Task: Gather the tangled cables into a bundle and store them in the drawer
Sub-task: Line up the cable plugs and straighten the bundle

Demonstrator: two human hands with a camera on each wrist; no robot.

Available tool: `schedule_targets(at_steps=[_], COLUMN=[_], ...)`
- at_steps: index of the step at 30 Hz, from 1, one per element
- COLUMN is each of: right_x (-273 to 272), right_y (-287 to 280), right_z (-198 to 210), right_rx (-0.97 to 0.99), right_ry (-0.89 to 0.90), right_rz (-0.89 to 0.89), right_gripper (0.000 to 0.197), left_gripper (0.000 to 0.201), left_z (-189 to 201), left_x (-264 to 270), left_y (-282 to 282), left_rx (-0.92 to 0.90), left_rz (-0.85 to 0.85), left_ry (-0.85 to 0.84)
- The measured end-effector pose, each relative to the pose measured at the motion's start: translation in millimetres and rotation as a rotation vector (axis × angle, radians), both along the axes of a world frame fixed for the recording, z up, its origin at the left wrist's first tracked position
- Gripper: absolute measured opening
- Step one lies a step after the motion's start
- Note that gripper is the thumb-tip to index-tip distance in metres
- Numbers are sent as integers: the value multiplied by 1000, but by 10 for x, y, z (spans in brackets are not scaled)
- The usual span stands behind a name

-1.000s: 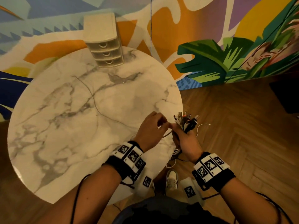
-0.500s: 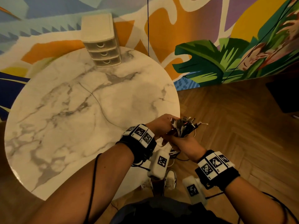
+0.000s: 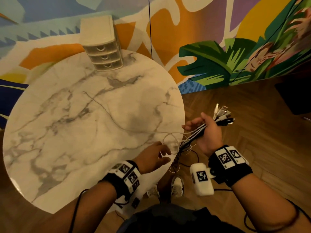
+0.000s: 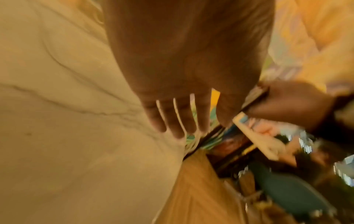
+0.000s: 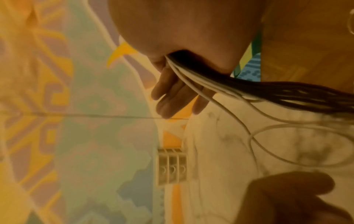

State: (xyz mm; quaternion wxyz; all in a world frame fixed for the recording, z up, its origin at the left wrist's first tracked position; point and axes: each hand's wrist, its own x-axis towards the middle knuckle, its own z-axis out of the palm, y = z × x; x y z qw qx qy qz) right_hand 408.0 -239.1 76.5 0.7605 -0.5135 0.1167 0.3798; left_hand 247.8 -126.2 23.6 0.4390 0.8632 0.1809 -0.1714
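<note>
- Here the right hand (image 3: 207,132) is off the right edge of the marble table (image 3: 67,132), palm up, with its thumb pressing a bundle of black and white cables (image 3: 200,132) across the palm; the fingers are only partly curled, pointing left.
- The plug ends (image 3: 223,115) fan out past the thumb side of that hand, up and to the right, over the wooden floor (image 3: 252,115).
- Below the palm, the cables run down-left and hang loose past the table edge, between the two hands.
- One thin white cable (image 3: 107,111) leaves the bundle, makes a loop at the table edge and trails away across the marble toward the drawers.
- The left hand (image 3: 153,158) is at the table's near-right edge, fingers spread and loosely extended toward the loop; whether a fingertip touches the loop I cannot tell.
- From the left wrist view the left fingers (image 4: 172,118) are straight and apart, holding nothing.
- The small three-drawer unit (image 3: 102,49) stands at the far edge of the table, well apart from both hands, all drawers closed.
</note>
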Motion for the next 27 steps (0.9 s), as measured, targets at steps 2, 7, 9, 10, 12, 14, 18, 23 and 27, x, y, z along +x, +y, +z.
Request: schedule_targets(at_steps=[2,7,9,10,12,14,18,23,27], right_x=[46,-39,-41,-28,-1,13,5,150,277], right_y=[-5,108,124,111,72,52,138,142,13], right_z=[22,16,16,12,17,32,82,69,24], right_rx=[31,68,15,-10,-42,-73,-100,-261,-389], right_ry=[12,-30,-47,-68,-108,-142,-234,-458,-530], right_rz=[-6,113,138,141,138,122,80,114,171], right_gripper=[48,53,52,52,53,54,51,42,32], left_gripper=[32,47,25,18,14,12,7,16,19], left_z=[38,192,148,139,180,274,500,768,877], left_x=[-13,456,521,510,469,472,530,486,256], left_y=[-17,-148,-107,-38,142,340,571,818,1367], left_rx=[74,-91,-104,-51,98,229,467,833,912], left_rz=[110,72,107,138,148,107,50,169,338], left_ry=[-181,-149,-104,-100,-141,-275,-374,-105,0])
